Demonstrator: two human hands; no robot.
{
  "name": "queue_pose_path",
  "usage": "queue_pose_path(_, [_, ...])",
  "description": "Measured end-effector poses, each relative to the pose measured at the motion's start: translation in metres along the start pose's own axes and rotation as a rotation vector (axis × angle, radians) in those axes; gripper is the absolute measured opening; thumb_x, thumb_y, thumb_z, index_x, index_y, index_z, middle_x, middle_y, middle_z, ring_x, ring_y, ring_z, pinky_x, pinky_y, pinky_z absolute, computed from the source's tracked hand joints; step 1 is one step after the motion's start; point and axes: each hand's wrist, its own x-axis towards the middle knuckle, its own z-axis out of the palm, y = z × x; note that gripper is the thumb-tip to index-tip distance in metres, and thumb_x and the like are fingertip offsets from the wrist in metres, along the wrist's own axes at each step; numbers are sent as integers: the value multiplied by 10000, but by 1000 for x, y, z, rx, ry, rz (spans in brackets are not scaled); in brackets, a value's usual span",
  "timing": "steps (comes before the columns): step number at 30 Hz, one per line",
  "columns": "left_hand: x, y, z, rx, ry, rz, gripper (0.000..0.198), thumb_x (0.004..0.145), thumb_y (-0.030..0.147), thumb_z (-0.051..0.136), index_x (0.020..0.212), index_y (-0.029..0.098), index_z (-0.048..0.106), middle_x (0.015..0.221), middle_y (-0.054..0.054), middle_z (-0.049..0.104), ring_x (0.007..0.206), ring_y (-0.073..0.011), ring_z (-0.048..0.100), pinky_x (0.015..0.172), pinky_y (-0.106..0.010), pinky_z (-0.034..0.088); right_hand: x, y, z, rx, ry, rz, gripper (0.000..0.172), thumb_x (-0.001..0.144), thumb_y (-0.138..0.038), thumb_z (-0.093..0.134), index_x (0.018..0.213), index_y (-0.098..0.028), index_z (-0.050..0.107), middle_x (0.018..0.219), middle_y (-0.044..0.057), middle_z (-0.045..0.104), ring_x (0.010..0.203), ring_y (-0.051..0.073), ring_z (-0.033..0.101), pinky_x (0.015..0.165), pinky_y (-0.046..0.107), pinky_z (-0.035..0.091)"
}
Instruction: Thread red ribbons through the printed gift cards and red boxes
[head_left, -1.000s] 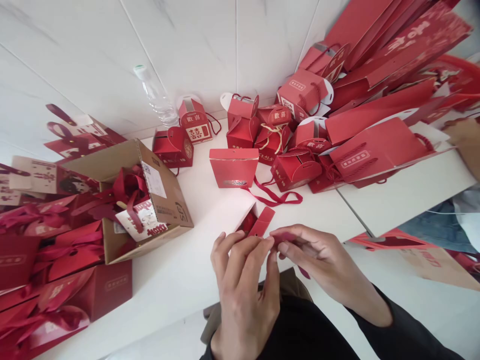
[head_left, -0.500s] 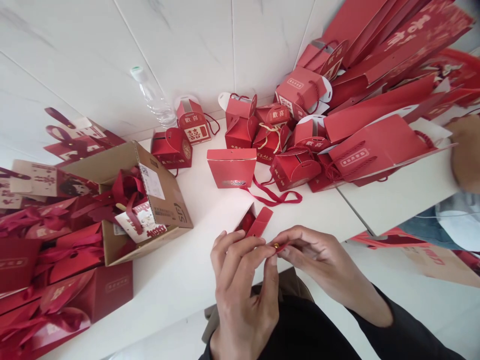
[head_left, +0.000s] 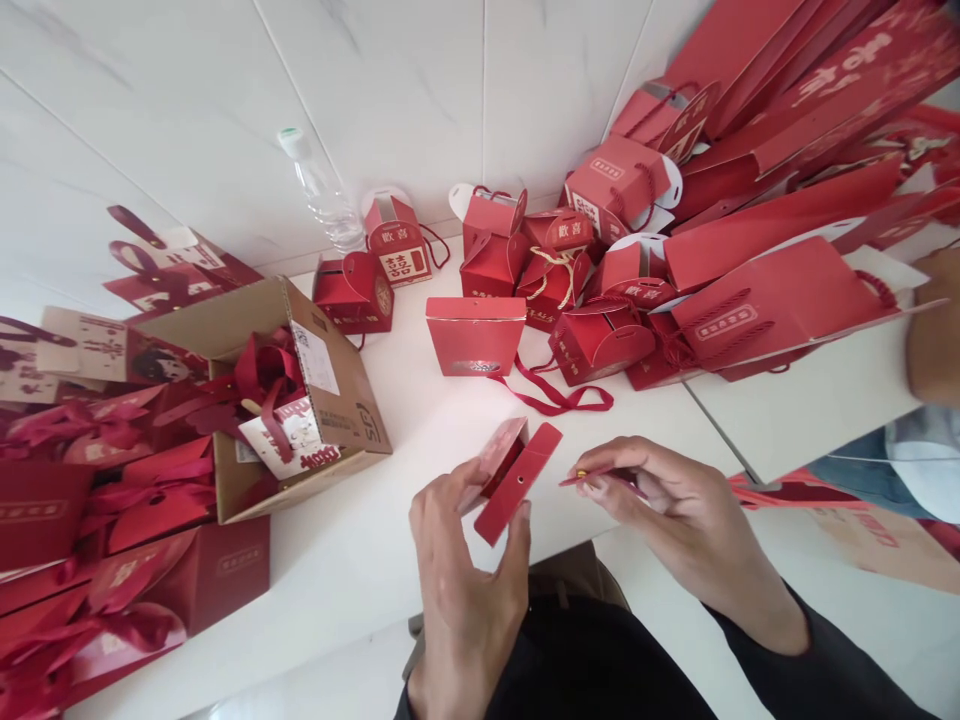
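Note:
Near the table's front edge, my left hand (head_left: 469, 590) grips a small red paper box (head_left: 504, 455) by its sides. Its long red top flap shows a small round hole, and part of the dark inside is visible beside it. To the right, my right hand (head_left: 667, 510) is closed in a pinch on a thin red strap (head_left: 600, 469) with a gold rivet near its tip. A short gap separates strap and box. Just beyond stands another red box (head_left: 476, 345) with a silver emblem, a red ribbon (head_left: 559, 401) trailing from behind it.
At left, an open cardboard box (head_left: 349, 390) holds red ribbons and a printed card, beside red gift boxes (head_left: 232, 590). A plastic bottle (head_left: 330, 200) and several red boxes (head_left: 604, 340) line the wall. Red bags (head_left: 757, 305) lie at right, near another person's arm (head_left: 934, 330).
My hands have moved apart. The left has turned the small box, bringing its flap and hole into view, while the right has drawn the riveted strap away to the right.

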Motion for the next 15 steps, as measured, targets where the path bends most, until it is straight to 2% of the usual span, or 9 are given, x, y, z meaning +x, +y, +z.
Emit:
queue_pose_path(3, [0,-4,1,-78,22,-19,367,934,188,715,1282,204,598,1029,-61,691,976,-197,671,827,-308,569,3,-1,1,-80,25,-59,155,1008,-382,683,1040,-256,768,990,40,788,913,193,772,837,266,643])
queue_pose_path(8, [3,-8,-3,-95,-32,20,428,934,171,715,1337,223,580,1046,-70,702,975,-206,698,836,-330,604,11,-6,5,-252,29,-168,131,1015,-336,660,1084,-269,750,1147,41,800,1031,228,775,874,309,664])
queue_pose_path(12, [2,-10,-3,-118,-44,46,432,939,151,704,1347,198,572,1079,-89,700,964,-196,701,835,-317,609,20,-8,5,-360,24,-162,102,1023,-324,638,1070,-276,716,1246,29,773,1102,223,754,915,309,650])
queue_pose_path(15, [2,-11,-2,-108,-38,58,413,934,136,709,1325,177,580,1090,-95,706,974,-191,697,866,-308,605,22,-8,3,-349,38,-119,125,1018,-361,644,1049,-270,725,1231,42,776,1008,212,773,806,276,665])
